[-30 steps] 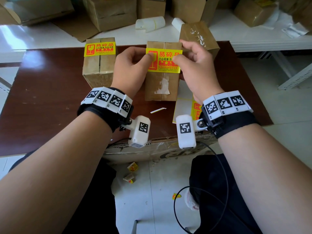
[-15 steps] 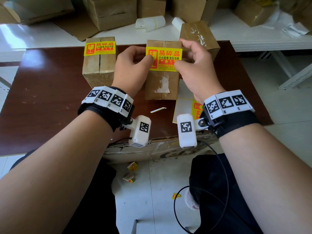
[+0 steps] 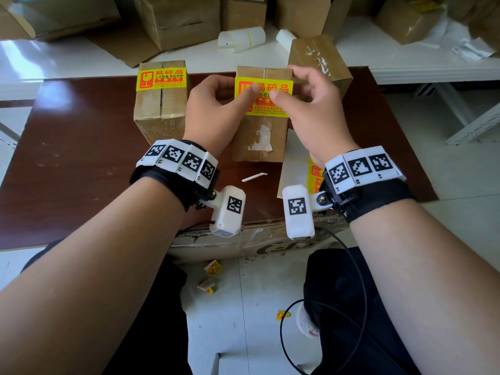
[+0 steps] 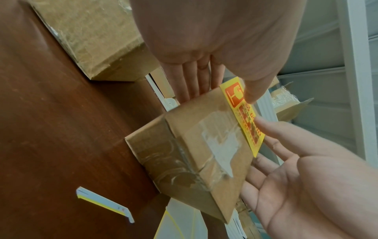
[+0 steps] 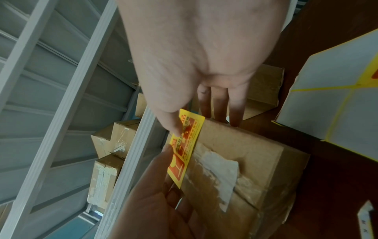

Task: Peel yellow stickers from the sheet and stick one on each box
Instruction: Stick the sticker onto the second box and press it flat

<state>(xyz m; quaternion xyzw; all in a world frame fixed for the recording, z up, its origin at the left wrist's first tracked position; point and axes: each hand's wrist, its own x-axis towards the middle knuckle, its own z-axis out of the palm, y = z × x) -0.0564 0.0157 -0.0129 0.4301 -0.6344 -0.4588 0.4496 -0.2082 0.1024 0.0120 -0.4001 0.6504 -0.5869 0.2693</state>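
A yellow sticker [image 3: 273, 104] lies across the far end of the middle cardboard box [image 3: 258, 136] on the brown table [image 3: 81, 147]. My left hand [image 3: 213, 112] presses its thumb on the sticker's left part, with straight fingers behind the box. My right hand [image 3: 319, 112] presses its thumb near the sticker's middle, its fingers resting on the box's far edge. The wrist views show the sticker [image 4: 245, 122] [image 5: 184, 153] flat under both thumbs. The left box [image 3: 162, 109] carries its own yellow sticker [image 3: 161, 78]. A bare third box [image 3: 322, 60] stands behind my right hand. The sticker sheet [image 3: 295, 169] lies under my right wrist.
A small strip of backing paper [image 3: 254, 176] lies on the table in front of the middle box. More cardboard boxes [image 3: 184, 17] and white rolls [image 3: 240, 39] sit on the white surface beyond the table. Sticker scraps [image 3: 212, 267] lie on the floor by my legs.
Both thumbs have slid from the sticker's ends toward its middle, and the sticker now lies flatter on the box top. The boxes have not moved.
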